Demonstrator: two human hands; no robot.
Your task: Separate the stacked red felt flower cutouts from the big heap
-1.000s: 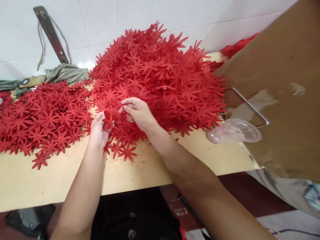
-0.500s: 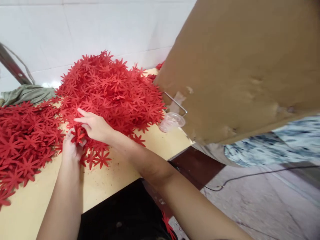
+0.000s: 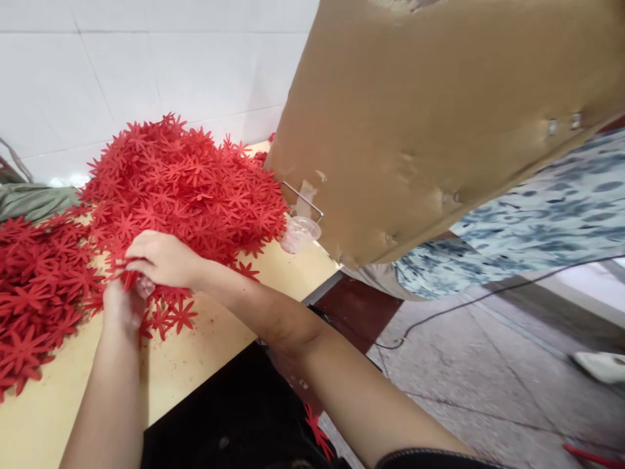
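Note:
My left hand [image 3: 123, 301] is closed around a red flower-shaped cutout [image 3: 129, 279], possibly more than one. My right hand [image 3: 163, 258] reaches over it, fingers bent and closed on the same red petals. Both hands meet in front of a tall heap of red flower cutouts [image 3: 190, 189]. A few loose flowers [image 3: 181, 315] lie on the table just below my right hand. At left, a second, lower pile of red flowers [image 3: 34, 299] spreads beside my left wrist. Some of my left fingertips are hidden behind the flower and my right hand.
A clear plastic cup [image 3: 300, 234] stands by the heap, against a big brown board [image 3: 415, 130] at right. Greenish cloth [image 3: 36, 202] lies at the back left. Beyond the pale tabletop [image 3: 288, 277], a cable [image 3: 410, 331] hangs over the floor. A red flower [image 3: 318, 431] rests near my lap.
My right hand's extended fingers have curled in and down onto the flower at my left hand. The view has turned to the right, so the piles and board appear shifted left.

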